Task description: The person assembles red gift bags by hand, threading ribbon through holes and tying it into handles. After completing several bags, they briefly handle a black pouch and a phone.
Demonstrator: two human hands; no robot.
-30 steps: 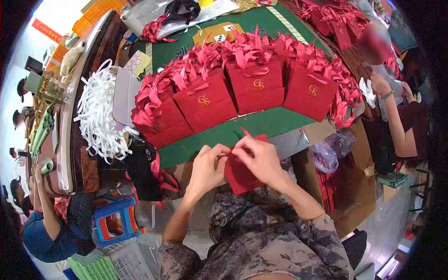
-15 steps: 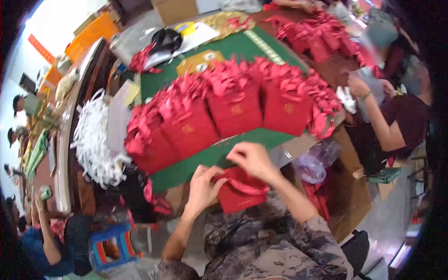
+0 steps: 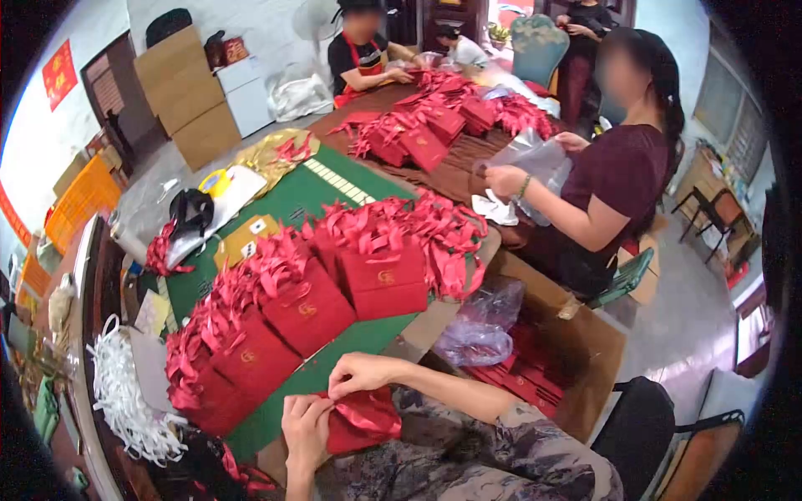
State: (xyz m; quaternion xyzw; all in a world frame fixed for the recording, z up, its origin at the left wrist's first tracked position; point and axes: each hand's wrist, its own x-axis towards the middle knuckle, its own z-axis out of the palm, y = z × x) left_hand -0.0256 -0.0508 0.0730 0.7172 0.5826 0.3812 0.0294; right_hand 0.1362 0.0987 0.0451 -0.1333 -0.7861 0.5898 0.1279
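Note:
A small red gift bag (image 3: 347,438) with a shiny red ribbon (image 3: 376,415) rests at my lap. My left hand (image 3: 306,427) is closed on the bag's upper left edge. Just above it, my right hand (image 3: 359,374) pinches at the same edge, its fingertips close to the left ones; ribbon seems to be between them, though the exact grip is hidden. In front of both hands, rows of red gift bags (image 3: 307,311) with gold emblems and bunched ribbon handles stand on the green table (image 3: 368,336).
White cords (image 3: 125,401) hang at the left table edge. An open cardboard box (image 3: 597,351) with red bags and plastic wrap (image 3: 480,338) stands to my right. A co-worker (image 3: 618,184) holds a clear plastic bag (image 3: 535,167); another person (image 3: 359,58) works at the brown table (image 3: 342,125) behind.
The view has swung up and to the right, bringing the room and co-workers into sight. My right hand has come down to the bag beside my left hand; earlier it was raised apart.

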